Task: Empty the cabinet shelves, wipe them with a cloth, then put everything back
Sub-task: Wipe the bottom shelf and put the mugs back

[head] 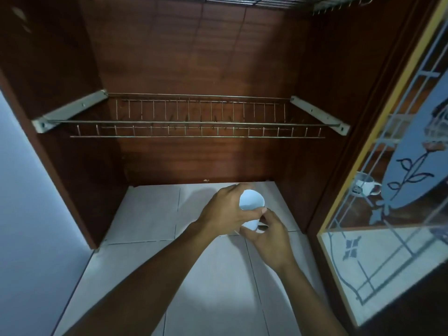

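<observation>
Cup [251,202] is held above the tiled tabletop [145,214], below the bare wire rack [194,122]. Left hand [225,212] fingers wrap its wall; right hand [271,236] fingers pinch its base. We advise keeping both grips, clearing the rack's front rail, and releasing only once seated.

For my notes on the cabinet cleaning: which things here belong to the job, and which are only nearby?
Job: white cup, held by left hand and right hand; wire rack.
Nearby: glass door; tiled counter.
</observation>
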Motion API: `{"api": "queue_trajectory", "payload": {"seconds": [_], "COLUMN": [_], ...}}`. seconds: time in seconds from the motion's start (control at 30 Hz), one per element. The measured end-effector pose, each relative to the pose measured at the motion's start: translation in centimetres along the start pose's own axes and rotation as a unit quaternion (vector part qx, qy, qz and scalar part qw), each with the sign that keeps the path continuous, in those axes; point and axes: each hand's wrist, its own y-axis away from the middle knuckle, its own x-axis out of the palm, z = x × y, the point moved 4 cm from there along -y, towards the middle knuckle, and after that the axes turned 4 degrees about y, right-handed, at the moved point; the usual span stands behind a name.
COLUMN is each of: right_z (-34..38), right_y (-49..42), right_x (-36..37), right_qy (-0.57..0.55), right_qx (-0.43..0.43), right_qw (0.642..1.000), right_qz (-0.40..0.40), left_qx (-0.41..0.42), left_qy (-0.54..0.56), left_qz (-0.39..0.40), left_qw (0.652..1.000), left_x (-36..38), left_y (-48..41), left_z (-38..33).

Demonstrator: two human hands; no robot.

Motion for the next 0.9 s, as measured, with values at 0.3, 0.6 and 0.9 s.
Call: {"api": "queue_trajectory", "payload": {"seconds": [0.3, 0.6, 0.9], "right_z": [0.2, 1.7, 3.3], "right_y": [3.3, 8.7, 14.8], "right_x": [-2.5, -5.7, -7.6], "right_qy": [-0.046, -0.093, -0.141], "right_qx": [-0.011, -0.043, -0.055], "right_qw": [0.998, 0.987, 0.976], "right_qz": [0.047, 0.121, 0.157], "left_qx": [0.001, -0.041, -0.053], "left_qy": [-0.01, -0.042, -0.05], "left_qz": [-0.032, -0.083, -0.105], "left_qw": [0.999, 0.995, 0.992], "left_x": [0.7, 1.2, 0.7], "left_y": [3.6, 9.9, 16.4], "left_z": [-4.0, -7.8, -11.8]}}
